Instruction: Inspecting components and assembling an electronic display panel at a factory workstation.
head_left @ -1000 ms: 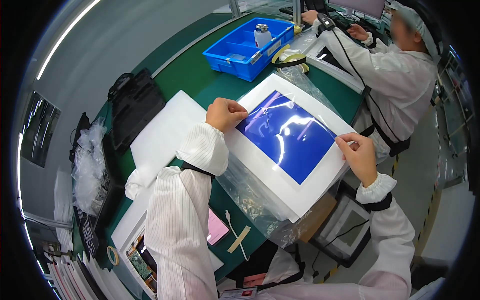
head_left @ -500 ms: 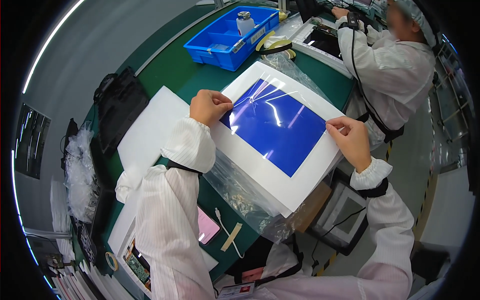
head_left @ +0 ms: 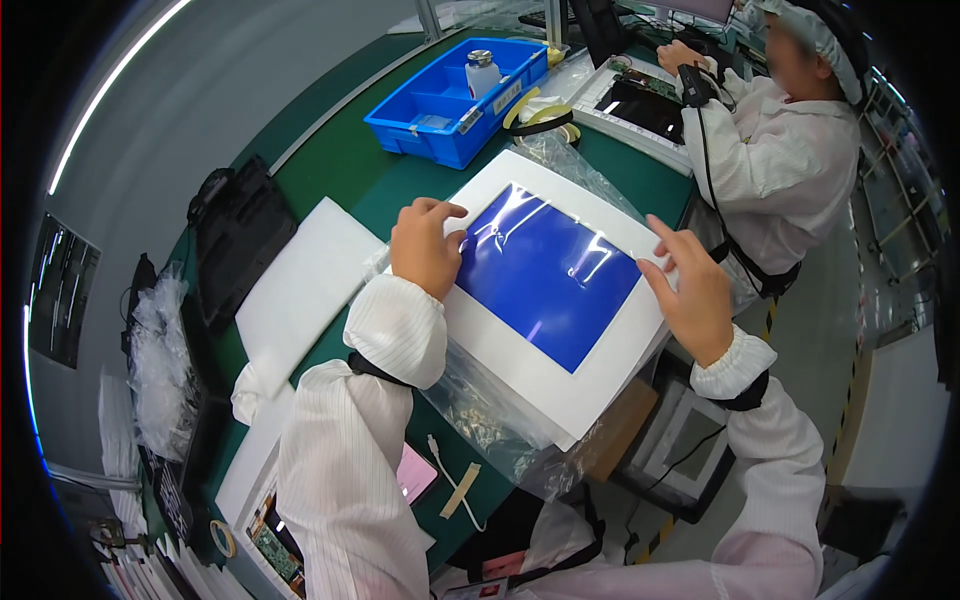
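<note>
A glossy blue rectangular sheet [head_left: 555,280] lies on a larger white foam sheet [head_left: 500,350], with creases and light reflections on its surface. My left hand [head_left: 425,248] is at the sheet's left corner, thumb and index finger apart, the thumb close to the blue edge. At the right corner, my right hand [head_left: 692,298] has its fingers spread, with the thumb tip near the blue edge. Neither hand grips anything that I can see. Under the white foam, clear plastic wrap [head_left: 480,395] sticks out toward me.
A blue divided bin [head_left: 430,145] holding a white bottle [head_left: 482,75] stands at the back. Tape rolls [head_left: 543,120] are beside it. Another white foam sheet [head_left: 305,285] and a black casing [head_left: 240,240] are at left. A co-worker [head_left: 780,170] sits at right. A cable [head_left: 447,470] lies near me.
Both hands have let go of the blue sheet's corners, and their fingers have spread. The blue sheet now lies flatter on the white foam. The whole view has shifted slightly.
</note>
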Demonstrator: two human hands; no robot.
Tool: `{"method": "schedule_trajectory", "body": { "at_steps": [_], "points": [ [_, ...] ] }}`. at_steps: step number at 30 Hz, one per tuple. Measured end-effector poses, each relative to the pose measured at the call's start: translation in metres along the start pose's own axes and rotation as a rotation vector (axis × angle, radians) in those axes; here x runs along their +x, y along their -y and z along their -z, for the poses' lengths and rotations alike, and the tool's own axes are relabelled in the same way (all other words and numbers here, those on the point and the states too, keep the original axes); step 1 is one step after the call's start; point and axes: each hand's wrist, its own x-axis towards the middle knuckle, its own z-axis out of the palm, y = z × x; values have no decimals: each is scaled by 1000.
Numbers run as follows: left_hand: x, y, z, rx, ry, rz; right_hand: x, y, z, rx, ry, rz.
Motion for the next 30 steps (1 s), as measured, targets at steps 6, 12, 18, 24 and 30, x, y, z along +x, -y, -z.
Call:
{"method": "schedule_trajectory", "body": {
  "at_steps": [6,12,18,24,30],
  "points": [
    [-14,-8,-31,202,131,-592,44,9,-51,-248,278,477],
    [-24,-1,-31,448,293,-462,59,13,-83,-236,586,488],
    [-24,-1,-22,531,346,-364,39,1,-70,-458,641,343],
    [-36,18,-15,492,317,-227,14,1,-61,-363,694,369],
    [-69,28,101,456,255,-52,6,13,-41,-359,732,449]
  ]
}}
